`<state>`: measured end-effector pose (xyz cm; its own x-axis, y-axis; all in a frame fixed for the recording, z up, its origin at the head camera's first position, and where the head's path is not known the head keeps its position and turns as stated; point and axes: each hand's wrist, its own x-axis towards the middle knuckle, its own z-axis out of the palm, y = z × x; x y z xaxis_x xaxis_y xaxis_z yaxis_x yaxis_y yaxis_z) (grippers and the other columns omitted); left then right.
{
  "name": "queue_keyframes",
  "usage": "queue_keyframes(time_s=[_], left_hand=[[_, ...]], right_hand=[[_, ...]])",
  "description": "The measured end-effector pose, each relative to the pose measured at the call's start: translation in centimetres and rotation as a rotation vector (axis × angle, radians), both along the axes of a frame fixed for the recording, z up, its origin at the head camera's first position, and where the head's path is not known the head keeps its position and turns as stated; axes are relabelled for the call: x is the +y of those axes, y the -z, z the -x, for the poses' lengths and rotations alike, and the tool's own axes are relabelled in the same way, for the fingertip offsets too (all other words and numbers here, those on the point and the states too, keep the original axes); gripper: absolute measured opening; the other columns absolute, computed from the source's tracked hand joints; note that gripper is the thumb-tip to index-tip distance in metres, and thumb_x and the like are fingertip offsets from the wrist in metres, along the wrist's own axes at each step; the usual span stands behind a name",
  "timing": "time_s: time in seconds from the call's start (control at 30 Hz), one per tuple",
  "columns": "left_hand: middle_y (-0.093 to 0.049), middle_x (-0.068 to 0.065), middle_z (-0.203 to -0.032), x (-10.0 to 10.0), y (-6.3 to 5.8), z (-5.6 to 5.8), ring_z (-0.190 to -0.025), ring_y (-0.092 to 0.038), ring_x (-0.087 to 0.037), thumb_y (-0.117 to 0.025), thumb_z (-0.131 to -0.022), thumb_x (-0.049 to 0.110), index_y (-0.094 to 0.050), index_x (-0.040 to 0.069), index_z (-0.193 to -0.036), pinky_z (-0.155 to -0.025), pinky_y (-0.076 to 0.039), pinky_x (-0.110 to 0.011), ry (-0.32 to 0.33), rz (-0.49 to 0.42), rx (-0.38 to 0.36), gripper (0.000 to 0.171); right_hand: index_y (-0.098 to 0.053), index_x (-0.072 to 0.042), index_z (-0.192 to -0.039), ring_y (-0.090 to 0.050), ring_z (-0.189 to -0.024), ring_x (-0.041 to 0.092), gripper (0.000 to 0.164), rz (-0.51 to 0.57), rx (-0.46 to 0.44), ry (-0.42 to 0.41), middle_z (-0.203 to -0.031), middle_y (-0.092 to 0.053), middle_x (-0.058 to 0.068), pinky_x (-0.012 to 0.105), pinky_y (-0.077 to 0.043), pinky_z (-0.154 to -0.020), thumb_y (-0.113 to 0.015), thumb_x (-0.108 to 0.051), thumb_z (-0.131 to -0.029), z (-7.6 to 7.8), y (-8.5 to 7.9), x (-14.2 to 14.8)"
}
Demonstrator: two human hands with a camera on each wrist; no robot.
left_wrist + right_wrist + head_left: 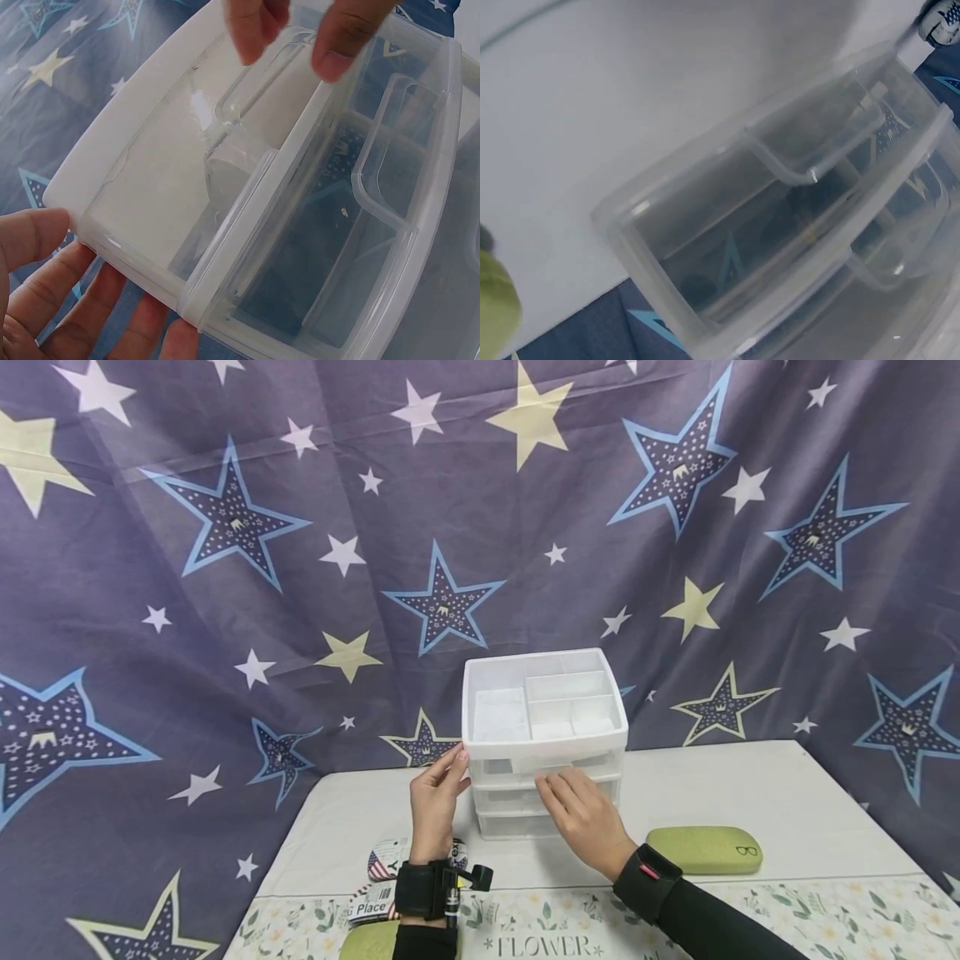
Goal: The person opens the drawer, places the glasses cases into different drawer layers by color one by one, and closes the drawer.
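Observation:
A small drawer unit with a white compartmented top tray and clear drawers stands on the table. My left hand touches its left side near the top front corner; in the left wrist view the thumb and spread fingers lie along that edge. My right hand is at the front of the top drawer, fingers bent. Its thumb and a finger stand apart beside the drawer's cut-out handle; whether they grip it cannot be made out. The right wrist view shows the clear lower drawers, no hand.
A green glasses case lies to the right on the table. Left of centre, partly behind my left forearm, are printed packets and another green case. A purple star-patterned cloth hangs behind the table.

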<state>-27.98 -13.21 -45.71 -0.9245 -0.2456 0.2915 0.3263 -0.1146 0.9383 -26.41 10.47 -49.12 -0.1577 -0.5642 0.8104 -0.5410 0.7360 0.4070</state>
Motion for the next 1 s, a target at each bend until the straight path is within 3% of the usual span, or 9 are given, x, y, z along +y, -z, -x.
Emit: queue_keyframes(time_s=[0.53, 1.0], left_hand=[[-0.067, -0.013, -0.133, -0.1, 0.2, 0.0, -0.115, -0.068, -0.021, -0.076, -0.096, 0.025, -0.072, 0.006, -0.127, -0.094, -0.059, -0.040, -0.004, 0.009, 0.001, 0.037], [-0.067, -0.012, -0.133, 0.0, 0.2, 0.0, -0.115, -0.068, -0.020, -0.076, -0.096, 0.025, -0.072, 0.006, -0.128, -0.094, -0.059, -0.041, 0.007, 0.000, 0.006, 0.037]], right_hand=[[-0.069, 0.007, -0.120, -0.063, -0.098, 0.030, 0.044, 0.028, -0.076, 0.033, -0.107, -0.068, 0.016, 0.039, -0.056, -0.091, -0.027, -0.003, -0.112, -0.3, 1.9, -0.9], [-0.064, 0.004, -0.110, -0.060, -0.093, 0.028, 0.035, 0.047, -0.089, 0.106, -0.102, -0.063, 0.014, 0.037, -0.055, -0.087, -0.030, 0.002, -0.106, 0.5, 2.2, -1.7]])
